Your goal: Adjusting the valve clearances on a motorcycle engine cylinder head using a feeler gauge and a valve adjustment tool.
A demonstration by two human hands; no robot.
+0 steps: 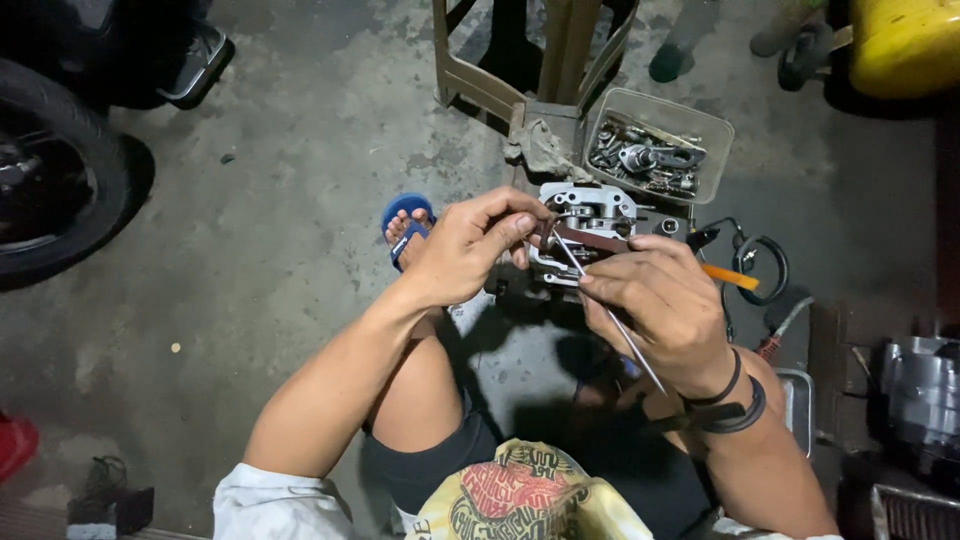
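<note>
**Over the concrete floor: two hands on an engine head**

Low over the stained concrete floor, a grey metal cylinder head sits propped just ahead of the person's knees, near a plastic stool.

Risks, as judged from this view:
- Thin metal rod runs at a slant from the right hand into the head; a sideways push could bend it or let its tip skip off whatever it bears on.
- Head seems to rest only on the stool's base and the floor; a hard pull might tip it.
- Clear tub of small metal parts stands just behind; a knock could spill it.
- Dim light; small pieces dropped here would be hard to find.

Grip:
- Left hand: fingers curled together, thumb and forefinger pinched at the head's near-left edge beside a brownish strap-like piece. What sits inside the pinch I cannot tell.
- Right hand: closed around the rod, an orange-handled tool poking out past the knuckles.
</note>
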